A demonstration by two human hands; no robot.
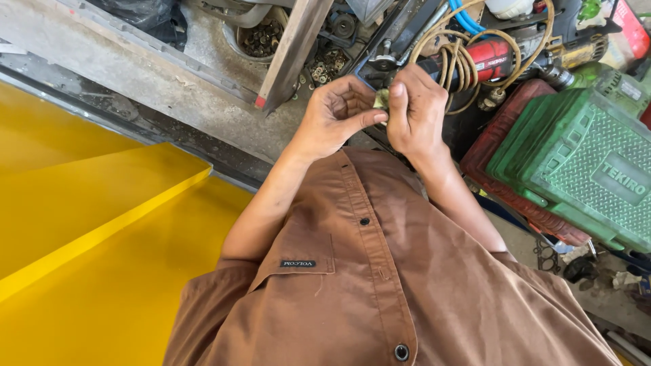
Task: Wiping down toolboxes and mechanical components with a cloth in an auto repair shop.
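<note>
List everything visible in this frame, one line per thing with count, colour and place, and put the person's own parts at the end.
small part: one, pale greenish, pinched between both hands, too small to identify
yellow panels: at least two, bright yellow, left side
green tool case: one, green, right, lying on a red case
red case: one, dark red, under the green one
power tool: one, red and black, top centre-right
coiled cord: one, tan, looped over the power tool
tub of nuts and washers: one, grey, top centre
blue hose: one, blue, top
brown shirt: one, brown, bottom centre
left hand: one, gripping the part
right hand: one, gripping the part
</note>
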